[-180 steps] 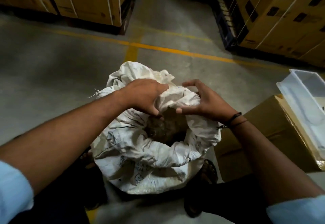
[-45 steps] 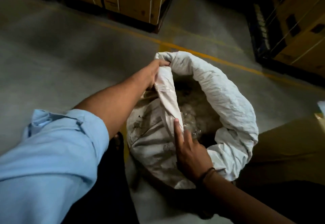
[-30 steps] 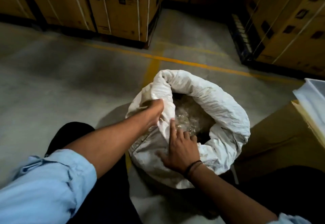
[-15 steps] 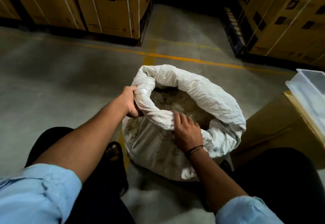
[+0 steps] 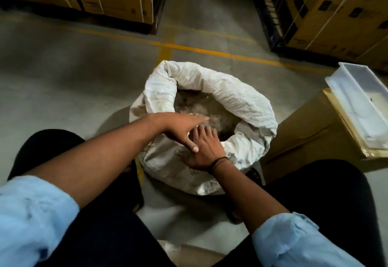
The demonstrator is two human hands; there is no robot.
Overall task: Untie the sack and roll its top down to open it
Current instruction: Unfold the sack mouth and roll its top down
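**The near edge of the sack lies under both hands**

The sack point(image 5: 231, 90) stands on the floor point(image 5: 73, 90) just in front of us, between our knees, with its mouth open and facing up. We see no tie on it. The top is turned down into a thick roll round the left, far and right sides. Our hands cover the near edge, so we cannot say if it is rolled there too.

Both hands come together at this near edge. The left hand point(image 5: 180, 128) reaches across from the left with straight fingers over the mouth, holding nothing, and lies partly on the right hand point(image 5: 204, 149). The right hand rests on the near wall with its fingers going over the edge. We cannot tell whether they pinch the cloth.

We judge that the coming move is a pull toward us and downward. The right hand is better placed for it, as it touches the cloth.
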